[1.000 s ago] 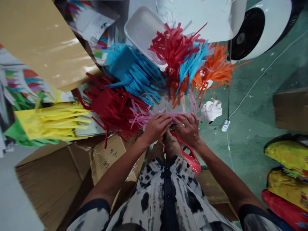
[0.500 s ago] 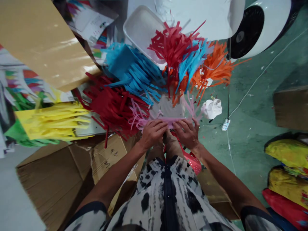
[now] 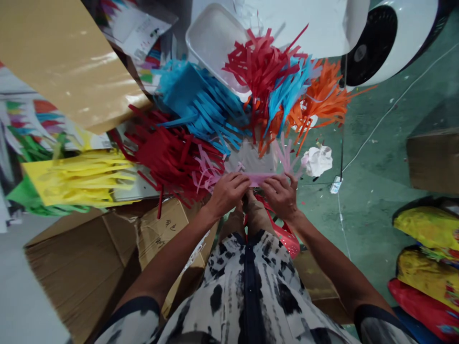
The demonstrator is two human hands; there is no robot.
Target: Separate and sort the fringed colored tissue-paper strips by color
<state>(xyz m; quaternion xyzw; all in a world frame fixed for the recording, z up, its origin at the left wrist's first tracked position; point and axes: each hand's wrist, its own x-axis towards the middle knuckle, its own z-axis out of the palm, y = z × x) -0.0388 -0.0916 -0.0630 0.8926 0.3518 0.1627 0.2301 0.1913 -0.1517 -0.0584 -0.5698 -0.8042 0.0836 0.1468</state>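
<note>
A pink tissue-paper tassel stretches sideways between my two hands, low in front of my legs, with fringed strips fanning out at both ends. My left hand is closed on the left part of its rolled middle. On the right part, my right hand grips the same roll with bent fingers. Dark red fringed paper lies just left of my left hand. Beyond the tassel are blue fringed paper, a red tassel and an orange tassel. My thumbs are mostly hidden.
Yellow fringed paper lies at left, below a tan board. A white plastic tray stands at the back. Cardboard boxes sit at lower left. Crumpled white paper and a cable lie to the right.
My hands have moved slightly apart along the pink roll, showing a little more of its middle. The view has shifted slightly; the surrounding papers stay put.
</note>
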